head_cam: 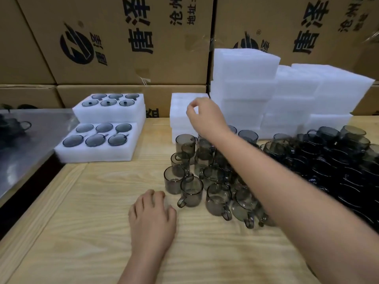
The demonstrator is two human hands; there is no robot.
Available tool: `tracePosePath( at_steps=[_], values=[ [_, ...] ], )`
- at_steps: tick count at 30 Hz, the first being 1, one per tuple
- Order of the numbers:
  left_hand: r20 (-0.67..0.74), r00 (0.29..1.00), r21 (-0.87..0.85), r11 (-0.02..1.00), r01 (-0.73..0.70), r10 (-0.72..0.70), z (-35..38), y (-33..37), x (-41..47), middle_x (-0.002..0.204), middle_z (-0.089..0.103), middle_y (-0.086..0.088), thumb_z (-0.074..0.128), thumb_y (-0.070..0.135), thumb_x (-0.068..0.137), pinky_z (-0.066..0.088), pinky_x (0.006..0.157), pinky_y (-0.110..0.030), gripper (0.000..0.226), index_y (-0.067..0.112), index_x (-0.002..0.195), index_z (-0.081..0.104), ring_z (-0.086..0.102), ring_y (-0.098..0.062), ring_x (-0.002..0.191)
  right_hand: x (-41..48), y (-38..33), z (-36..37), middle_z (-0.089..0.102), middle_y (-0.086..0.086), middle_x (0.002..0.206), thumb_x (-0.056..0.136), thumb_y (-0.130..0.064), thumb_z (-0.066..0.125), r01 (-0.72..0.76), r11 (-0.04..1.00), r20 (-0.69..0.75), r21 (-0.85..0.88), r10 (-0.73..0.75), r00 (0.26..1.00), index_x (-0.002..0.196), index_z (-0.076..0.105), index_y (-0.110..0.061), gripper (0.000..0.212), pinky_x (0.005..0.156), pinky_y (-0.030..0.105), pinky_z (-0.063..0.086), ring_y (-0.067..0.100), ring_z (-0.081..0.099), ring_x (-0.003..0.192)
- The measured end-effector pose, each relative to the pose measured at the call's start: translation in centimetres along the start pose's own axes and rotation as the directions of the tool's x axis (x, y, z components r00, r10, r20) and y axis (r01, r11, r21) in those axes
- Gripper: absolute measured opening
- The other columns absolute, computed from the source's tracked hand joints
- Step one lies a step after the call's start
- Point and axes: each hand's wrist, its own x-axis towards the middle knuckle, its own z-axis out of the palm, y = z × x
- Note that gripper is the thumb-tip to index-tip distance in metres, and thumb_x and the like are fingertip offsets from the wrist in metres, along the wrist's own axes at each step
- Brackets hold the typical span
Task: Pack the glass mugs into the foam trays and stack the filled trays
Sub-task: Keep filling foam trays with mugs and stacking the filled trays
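Several smoky glass mugs (190,191) stand crowded on the wooden table (92,232), with many more darker mugs (338,160) to the right. A filled foam tray (96,142) holding several mugs lies at the left, and a filled tray stack (110,107) sits behind it. My right hand (205,115) reaches over the mugs, its fingertips pinching the edge of the top tray of a short empty-tray stack (180,111). My left hand (152,214) rests flat on the table, fingers straight, just left of the nearest mugs.
Tall stacks of white foam trays (246,89) and more foam stacks (328,95) stand at the back right. Printed cardboard boxes (123,37) form a wall behind. A metal surface (24,140) with a dark glass piece lies at the left, lower than the table.
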Motion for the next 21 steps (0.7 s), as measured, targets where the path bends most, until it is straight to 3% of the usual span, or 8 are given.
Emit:
tracePosePath(
  at_steps=[2, 5, 7, 11, 13, 16, 19, 21],
  values=[
    [-0.002, 1.000, -0.010, 1.000, 0.003, -0.003, 0.1, 0.0, 0.1, 0.123, 0.058, -0.009, 0.024, 0.043, 0.073, 0.036, 0.098, -0.044, 0.061, 0.015, 0.110, 0.064, 0.051, -0.030, 0.117, 4.2, 2.0, 1.0, 0.049, 0.007, 0.111, 0.093, -0.017, 0.036, -0.017, 0.966, 0.133, -0.260, 0.053, 0.990, 0.093, 0.055, -0.002, 0.024, 0.073, 0.029, 0.036, 0.029, 0.046, 0.108],
    [-0.020, 1.000, -0.037, 0.999, 0.006, -0.007, 0.1, 0.1, 0.3, 0.115, 0.063, -0.012, 0.031, 0.040, 0.073, 0.042, 0.092, -0.046, 0.053, 0.013, 0.101, 0.067, 0.058, -0.034, 0.109, 7.0, 4.3, 2.4, 0.047, 0.012, 0.131, 0.094, -0.019, 0.032, -0.050, 0.891, 0.278, -0.452, 0.194, 0.941, 0.114, 0.051, -0.005, 0.030, 0.091, 0.036, 0.033, 0.031, 0.029, 0.130],
    [-0.026, 1.000, -0.045, 0.999, 0.016, -0.017, 0.2, 0.1, 0.3, 0.114, 0.064, -0.013, 0.032, 0.040, 0.072, 0.042, 0.092, -0.047, 0.053, 0.013, 0.100, 0.068, 0.058, -0.034, 0.109, 7.7, 5.1, 3.1, 0.049, 0.012, 0.125, 0.095, -0.020, 0.030, -0.079, 0.847, 0.315, -0.526, 0.280, 0.907, 0.108, 0.050, -0.009, 0.026, 0.094, 0.039, 0.031, 0.032, 0.025, 0.132],
    [-0.010, 1.000, -0.034, 0.999, 0.021, -0.021, 0.4, 0.0, 0.3, 0.116, 0.063, -0.011, 0.032, 0.041, 0.074, 0.041, 0.094, -0.048, 0.054, 0.014, 0.103, 0.068, 0.058, -0.033, 0.112, 7.8, 5.6, 3.6, 0.043, 0.010, 0.085, 0.091, -0.008, 0.027, -0.066, 0.792, 0.379, -0.607, 0.360, 0.853, 0.078, 0.043, -0.008, 0.020, 0.083, 0.038, 0.025, 0.032, 0.024, 0.125],
    [-0.029, 0.999, -0.032, 0.999, 0.022, -0.023, 0.4, -0.1, 0.2, 0.118, 0.062, -0.010, 0.031, 0.042, 0.074, 0.038, 0.096, -0.046, 0.055, 0.015, 0.104, 0.068, 0.056, -0.033, 0.114, 7.6, 5.5, 3.5, 0.038, 0.008, 0.078, 0.087, -0.002, 0.028, -0.055, 0.787, 0.376, -0.614, 0.353, 0.857, 0.069, 0.036, -0.011, 0.021, 0.082, 0.038, 0.024, 0.033, 0.026, 0.120],
    [-0.050, 0.998, -0.034, 0.999, 0.026, -0.027, 0.4, 0.0, 0.2, 0.119, 0.061, -0.009, 0.030, 0.043, 0.074, 0.036, 0.097, -0.045, 0.056, 0.015, 0.106, 0.067, 0.054, -0.032, 0.115, 7.6, 4.9, 2.8, 0.043, 0.010, 0.090, 0.091, -0.002, 0.029, -0.041, 0.824, 0.352, -0.566, 0.286, 0.891, 0.070, 0.041, -0.009, 0.026, 0.085, 0.037, 0.028, 0.035, 0.033, 0.115],
    [-0.051, 0.998, -0.039, 0.999, 0.021, -0.023, 0.5, -0.3, 0.2, 0.123, 0.059, -0.006, 0.028, 0.044, 0.074, 0.033, 0.100, -0.043, 0.057, 0.017, 0.110, 0.065, 0.051, -0.029, 0.119, 6.9, 3.7, 1.2, 0.043, 0.008, 0.095, 0.093, 0.001, 0.029, 0.023, 0.875, 0.270, -0.483, 0.124, 0.955, 0.101, 0.063, -0.004, 0.035, 0.082, 0.033, 0.025, 0.033, 0.041, 0.115],
    [-0.019, 0.999, -0.049, 0.998, 0.029, -0.030, 0.5, -0.6, 0.1, 0.129, 0.055, -0.004, 0.033, 0.044, 0.076, 0.027, 0.104, -0.041, 0.054, 0.020, 0.115, 0.062, 0.045, -0.025, 0.125, 5.3, 2.9, -0.3, 0.049, 0.012, 0.117, 0.097, -0.005, 0.030, 0.130, 0.907, 0.249, -0.401, -0.029, 0.968, 0.113, 0.063, -0.003, 0.036, 0.090, 0.032, 0.025, 0.030, 0.038, 0.121]
  ],
)
